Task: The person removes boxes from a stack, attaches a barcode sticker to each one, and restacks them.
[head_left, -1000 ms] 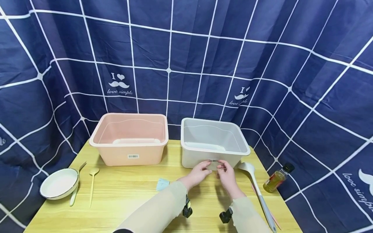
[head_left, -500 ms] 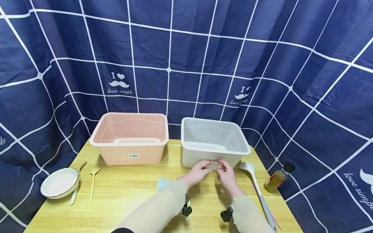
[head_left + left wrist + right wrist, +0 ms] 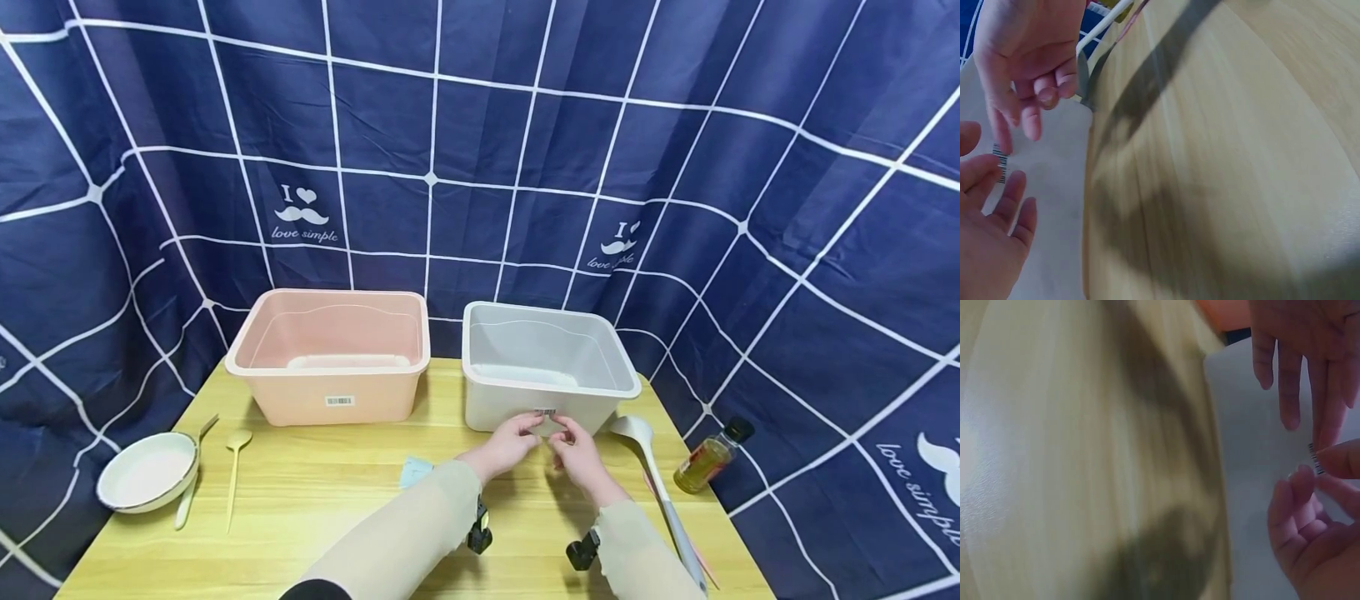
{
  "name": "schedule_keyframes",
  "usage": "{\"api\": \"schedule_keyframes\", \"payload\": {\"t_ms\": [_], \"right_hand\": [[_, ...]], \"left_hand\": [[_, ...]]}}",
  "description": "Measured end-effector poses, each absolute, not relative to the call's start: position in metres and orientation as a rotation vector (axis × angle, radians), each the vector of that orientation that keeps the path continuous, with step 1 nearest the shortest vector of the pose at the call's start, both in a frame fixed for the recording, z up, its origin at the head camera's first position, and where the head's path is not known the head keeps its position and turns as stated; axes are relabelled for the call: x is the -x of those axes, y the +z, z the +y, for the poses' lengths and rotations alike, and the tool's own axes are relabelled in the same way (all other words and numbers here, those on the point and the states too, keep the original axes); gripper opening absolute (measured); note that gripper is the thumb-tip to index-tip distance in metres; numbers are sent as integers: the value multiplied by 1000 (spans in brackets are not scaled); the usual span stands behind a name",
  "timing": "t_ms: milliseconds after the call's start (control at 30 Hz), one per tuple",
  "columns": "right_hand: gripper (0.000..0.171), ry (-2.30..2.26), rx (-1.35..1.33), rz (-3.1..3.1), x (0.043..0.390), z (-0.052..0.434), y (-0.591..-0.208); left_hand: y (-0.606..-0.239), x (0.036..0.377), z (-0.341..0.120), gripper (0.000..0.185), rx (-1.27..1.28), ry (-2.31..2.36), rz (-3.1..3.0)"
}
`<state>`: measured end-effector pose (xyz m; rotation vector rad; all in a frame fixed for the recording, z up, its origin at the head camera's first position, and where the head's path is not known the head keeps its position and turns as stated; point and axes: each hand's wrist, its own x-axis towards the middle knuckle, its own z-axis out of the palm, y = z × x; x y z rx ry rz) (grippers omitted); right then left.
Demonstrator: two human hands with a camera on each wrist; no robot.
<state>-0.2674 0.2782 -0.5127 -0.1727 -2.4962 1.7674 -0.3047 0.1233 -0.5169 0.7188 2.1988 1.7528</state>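
Both hands work the barcode sticker (image 3: 546, 412) on the grey bin (image 3: 517, 410): right hand (image 3: 577, 454) seemingly pinches it, left hand (image 3: 508, 443) relaxed beside. Next: steady peeling.

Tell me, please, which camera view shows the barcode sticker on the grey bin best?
The head view: the barcode sticker sits whole on the grey bin, above both hands. The left wrist view shows a sliver beside fingers; the right wrist view shows only its edge, partly hidden.

Barcode sticker (image 3: 546, 412) on grey bin (image 3: 517, 404) front wall, seemingly flat.
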Motion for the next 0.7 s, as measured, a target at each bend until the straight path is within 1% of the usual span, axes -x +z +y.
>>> {"api": "schedule_keyframes", "payload": {"t_ms": [167,333,433,533,633,700], "right_hand": [[46,1764,108,-2476,268,277,-506],[50,1755,156,-2610,259,281,-511],[46,1719,199,-2628,251,290,-513],[37,1604,236,-2596,244,306,-504],[27,1394,287,-2528,240,327,-484],[24,1237,347,-2448,241,341,-468]], "left_hand": [[-514,307,124,42,-737,1781,2199],[-516,302,115,37,-749,1639,2258],[-517,299,100,29,-727,1612,2294],[-513,301,78,21,-614,1634,2304],[-498,307,56,18,-427,1685,2308],[-484,311,44,18,-298,1754,2290]]}}
